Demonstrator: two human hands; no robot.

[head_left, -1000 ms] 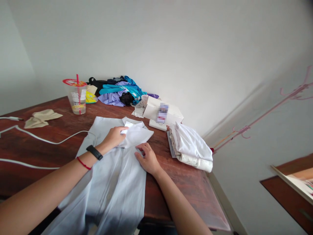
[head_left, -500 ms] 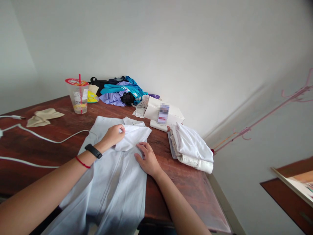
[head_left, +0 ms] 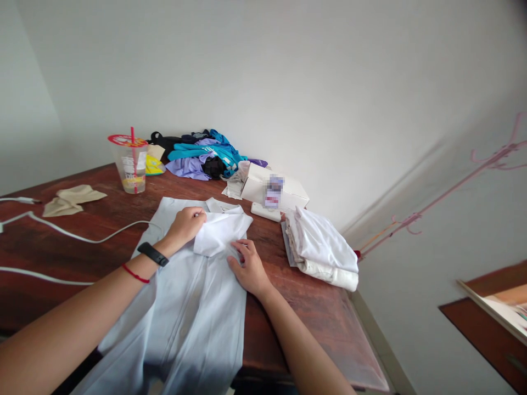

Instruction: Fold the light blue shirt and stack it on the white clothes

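Note:
A white shirt (head_left: 193,307) lies spread on the dark wooden table, its lower part hanging over the near edge. Near its top, the white collar (head_left: 218,233) is turned toward me. My left hand (head_left: 187,224) pinches the collar's left edge between closed fingers; a black band and a red cord circle that wrist. Resting on the shirt's right side, my right hand (head_left: 249,269) is open, its fingertips touching the cloth just below the collar's right part.
At the back lie a heap of coloured clothes (head_left: 206,156) and a white box (head_left: 255,184). Folded white clothes (head_left: 323,249) are stacked on the right. A plastic cup (head_left: 130,167), a beige cloth (head_left: 74,198) and a white cable (head_left: 96,240) are on the left.
My left hand has shifted slightly left, still pinching the collar's edge. The right hand stays in nearly the same place on the shirt.

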